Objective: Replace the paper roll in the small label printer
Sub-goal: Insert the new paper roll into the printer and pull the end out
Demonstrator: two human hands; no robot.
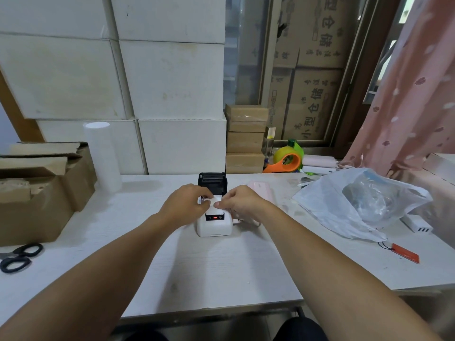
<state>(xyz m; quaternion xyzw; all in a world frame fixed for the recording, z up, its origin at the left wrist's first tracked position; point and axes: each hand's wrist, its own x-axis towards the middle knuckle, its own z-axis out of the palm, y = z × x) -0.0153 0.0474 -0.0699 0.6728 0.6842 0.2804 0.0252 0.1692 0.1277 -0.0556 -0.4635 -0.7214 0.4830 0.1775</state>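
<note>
Both forearms reached over the white tabletop (pixel 216 271) to the label printer (pixel 214 223), whose long axis ran away from the person, control panel nearest. Left hand (pixel 183 201) and right hand (pixel 242 199) each pinched the white paper (pixel 215 201) above the open bay, its black lid (pixel 212 181) raised behind.

Both hands – left hand (pixel 187 203), right hand (pixel 242 200) – cover the label printer (pixel 214 225) paper bay; the scissors (pixel 18 257) at the desk's (pixel 209 274) left edge are cut off by the frame

white table (pixel 211 271) holds label printer (pixel 214 225), scissors (pixel 18 258), plastic bag (pixel 344 207), cardboard boxes (pixel 37 190).
</note>
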